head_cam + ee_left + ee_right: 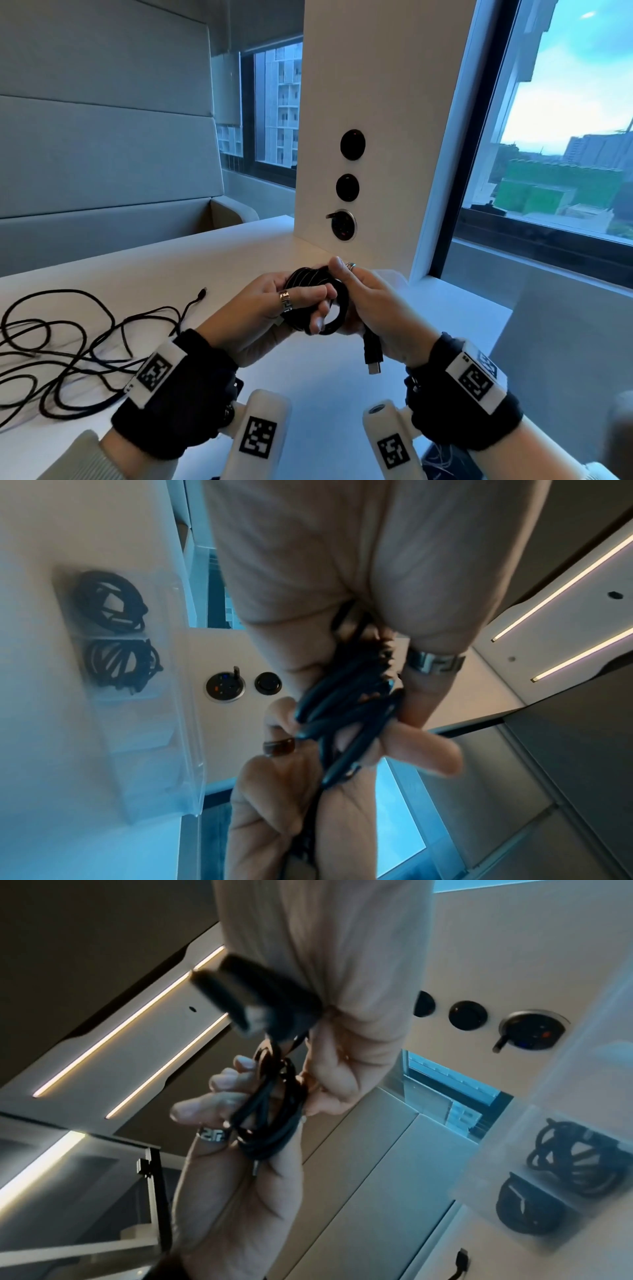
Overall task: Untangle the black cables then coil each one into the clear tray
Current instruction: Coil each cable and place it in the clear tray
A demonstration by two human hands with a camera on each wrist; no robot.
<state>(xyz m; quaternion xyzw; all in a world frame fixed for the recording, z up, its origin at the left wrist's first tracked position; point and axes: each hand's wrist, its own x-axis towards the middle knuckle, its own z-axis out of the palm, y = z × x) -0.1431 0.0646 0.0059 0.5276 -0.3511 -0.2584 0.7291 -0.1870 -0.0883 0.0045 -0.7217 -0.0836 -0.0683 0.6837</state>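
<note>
Both hands hold a small coiled black cable above the white table, near the pillar. My left hand grips the coil from the left with curled fingers. My right hand grips it from the right, and the cable's plug hangs below that palm; the plug is blurred in the right wrist view. A tangle of loose black cables lies on the table to the left. The clear tray holds two coiled cables in separate compartments; the tray also shows in the right wrist view.
A white pillar with round sockets stands just behind the hands. Windows lie to its right and left, and a padded bench is at the back left. A pale translucent box edge is at the right.
</note>
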